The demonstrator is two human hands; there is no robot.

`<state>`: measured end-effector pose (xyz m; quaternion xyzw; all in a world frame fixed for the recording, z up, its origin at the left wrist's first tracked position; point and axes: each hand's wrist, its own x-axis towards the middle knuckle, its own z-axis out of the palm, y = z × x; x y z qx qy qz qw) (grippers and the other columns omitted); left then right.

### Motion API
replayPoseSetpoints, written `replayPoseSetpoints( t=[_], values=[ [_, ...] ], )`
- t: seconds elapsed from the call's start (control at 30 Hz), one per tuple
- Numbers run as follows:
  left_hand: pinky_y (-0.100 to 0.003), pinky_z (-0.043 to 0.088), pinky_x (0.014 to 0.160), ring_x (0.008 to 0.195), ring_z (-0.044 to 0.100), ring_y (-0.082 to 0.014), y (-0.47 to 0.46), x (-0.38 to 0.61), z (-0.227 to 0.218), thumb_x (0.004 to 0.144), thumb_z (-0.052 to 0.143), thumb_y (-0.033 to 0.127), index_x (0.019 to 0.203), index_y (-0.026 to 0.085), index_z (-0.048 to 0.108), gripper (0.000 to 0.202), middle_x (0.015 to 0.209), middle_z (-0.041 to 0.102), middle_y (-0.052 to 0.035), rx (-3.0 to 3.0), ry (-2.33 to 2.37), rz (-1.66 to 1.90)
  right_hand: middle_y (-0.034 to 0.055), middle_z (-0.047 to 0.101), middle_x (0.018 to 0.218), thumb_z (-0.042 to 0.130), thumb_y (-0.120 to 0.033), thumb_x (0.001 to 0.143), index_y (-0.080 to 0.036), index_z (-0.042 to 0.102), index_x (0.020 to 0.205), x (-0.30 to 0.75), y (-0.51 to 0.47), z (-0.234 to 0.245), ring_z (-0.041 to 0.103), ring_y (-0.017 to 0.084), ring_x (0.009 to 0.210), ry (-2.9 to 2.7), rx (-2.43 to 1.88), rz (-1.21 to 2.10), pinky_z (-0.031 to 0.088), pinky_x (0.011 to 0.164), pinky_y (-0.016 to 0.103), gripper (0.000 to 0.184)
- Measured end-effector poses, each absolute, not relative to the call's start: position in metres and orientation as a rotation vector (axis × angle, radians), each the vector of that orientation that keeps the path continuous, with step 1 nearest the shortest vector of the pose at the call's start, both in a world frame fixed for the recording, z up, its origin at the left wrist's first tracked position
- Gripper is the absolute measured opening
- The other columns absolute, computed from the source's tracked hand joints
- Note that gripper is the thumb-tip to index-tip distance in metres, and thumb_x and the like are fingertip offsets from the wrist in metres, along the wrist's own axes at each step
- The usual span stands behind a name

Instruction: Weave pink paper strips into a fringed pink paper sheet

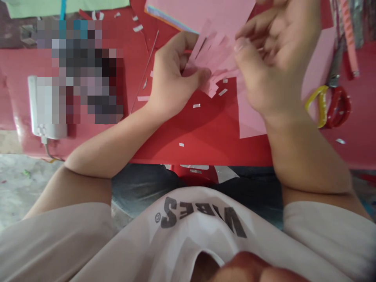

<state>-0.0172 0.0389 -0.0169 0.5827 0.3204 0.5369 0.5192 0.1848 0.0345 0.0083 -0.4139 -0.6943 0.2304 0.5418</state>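
Observation:
Pink fringed paper (213, 58), cut into many thin strips, is held up over the red table (205, 129). My left hand (176, 70) is closed around its lower left end, thumb on top. At the strips' right side is my right hand (270, 58), with thumb and fingertips brought together on the paper's edge; the exact pinch is partly blurred. Beneath the right wrist lies a flat pink sheet (252, 113). Behind the hands a stack of coloured paper (202, 11) has a pink sheet on top.
Scissors (329, 102) with yellow and red handles lie at the right, near a pink patterned stick (349, 39). A white corded device (48, 109) sits at the left beside a blurred-out area. Paper scraps (196, 105) and a thin stick (145, 70) are scattered about.

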Motion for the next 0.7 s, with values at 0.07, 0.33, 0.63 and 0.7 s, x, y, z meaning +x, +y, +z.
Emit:
replayPoseSetpoints(
  t=[0.07, 0.33, 0.63, 0.7],
  values=[
    [-0.03, 0.057, 0.063, 0.076, 0.072, -0.0185, 0.041, -0.018, -0.018, 0.076, 0.071, 0.005, 0.097, 0.031, 0.075, 0.034, 0.098, 0.075, 0.0018, 1.4, 0.758, 1.343, -0.0025, 0.07, 0.093, 0.082, -0.036, 0.086, -0.033, 0.07, 0.103, 0.185, 0.041, 0.001, 0.065, 0.015, 0.066, -1.567, -1.037, 0.692, 0.047, 0.053, 0.032, 0.021],
    [-0.03, 0.057, 0.07, 0.077, 0.066, -0.0137, 0.047, -0.023, -0.028, 0.079, 0.076, 0.008, 0.104, 0.029, 0.075, 0.032, 0.1, 0.073, 0.0019, 1.443, 0.668, 1.404, -0.0045, 0.063, 0.054, 0.096, -0.021, 0.062, -0.027, 0.069, 0.067, 0.178, 0.047, -0.011, 0.058, 0.018, 0.04, -1.326, -1.259, 0.973, 0.038, 0.032, 0.031, 0.028],
    [-0.029, 0.053, 0.049, 0.069, 0.072, -0.0201, 0.054, -0.018, -0.039, 0.073, 0.073, 0.013, 0.098, 0.035, 0.074, 0.034, 0.095, 0.076, 0.0027, 1.418, 0.68, 1.376, -0.0051, 0.066, 0.085, 0.071, -0.002, 0.081, -0.038, 0.07, 0.107, 0.181, 0.025, 0.019, 0.06, 0.015, 0.073, -1.717, -1.087, 0.577, 0.04, 0.064, 0.034, 0.045],
    [-0.03, 0.056, 0.049, 0.07, 0.073, -0.0208, 0.054, -0.018, -0.039, 0.075, 0.075, 0.017, 0.099, 0.034, 0.074, 0.03, 0.095, 0.075, 0.0019, 1.389, 0.678, 1.355, -0.0064, 0.061, 0.079, 0.072, -0.002, 0.081, -0.041, 0.068, 0.108, 0.178, 0.024, 0.02, 0.059, 0.014, 0.071, -1.695, -1.077, 0.578, 0.04, 0.064, 0.032, 0.047]
  ],
)
